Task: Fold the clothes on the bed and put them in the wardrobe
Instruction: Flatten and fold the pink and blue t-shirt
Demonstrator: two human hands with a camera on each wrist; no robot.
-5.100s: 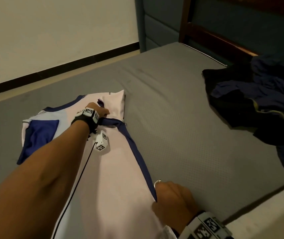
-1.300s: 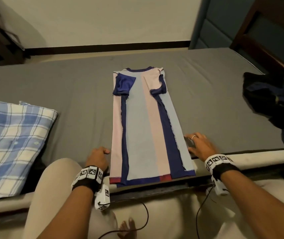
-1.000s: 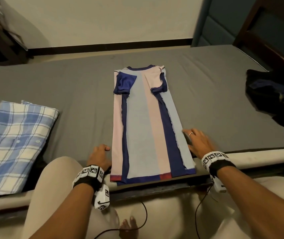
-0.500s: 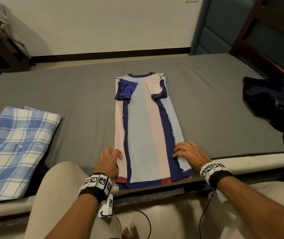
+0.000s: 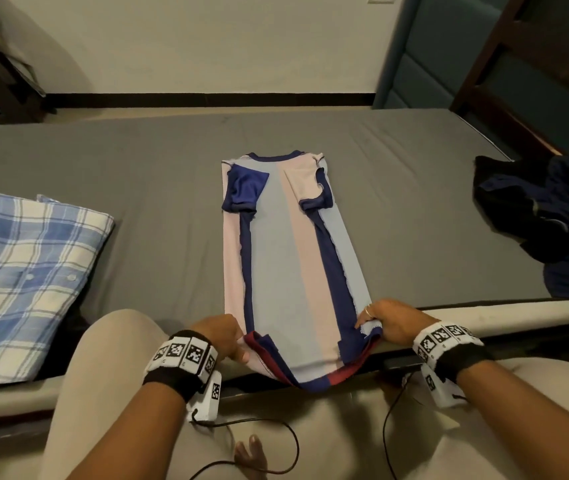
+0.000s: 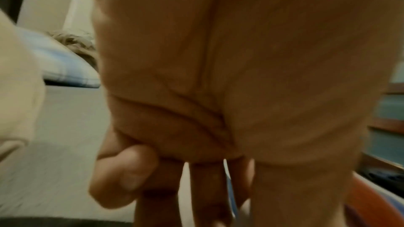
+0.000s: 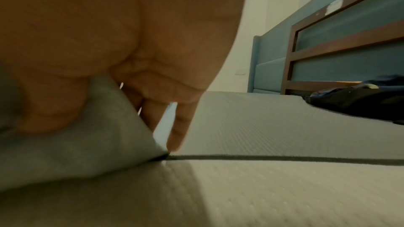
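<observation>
A long dress (image 5: pixel 286 258) in pink, light blue and navy stripes lies lengthwise on the grey mattress (image 5: pixel 155 174), its sides and sleeves folded in and its red-edged hem at the near edge. My left hand (image 5: pixel 233 336) pinches the hem's left corner. My right hand (image 5: pixel 375 322) pinches the right corner, which is lifted off the mattress. In the right wrist view the thumb and fingers (image 7: pixel 181 127) hold light blue cloth (image 7: pixel 76 144). The left wrist view shows mostly my palm and fingers (image 6: pixel 207 187).
A folded blue-and-white plaid shirt (image 5: pixel 23 282) lies on the mattress at the left. A heap of dark clothes (image 5: pixel 546 220) sits at the right by the wooden, teal-panelled headboard (image 5: pixel 518 64). My knees press against the bed's near edge.
Both hands slid from beside the dress onto its lower corners and took hold of the hem, which has risen and curled up off the mattress.
</observation>
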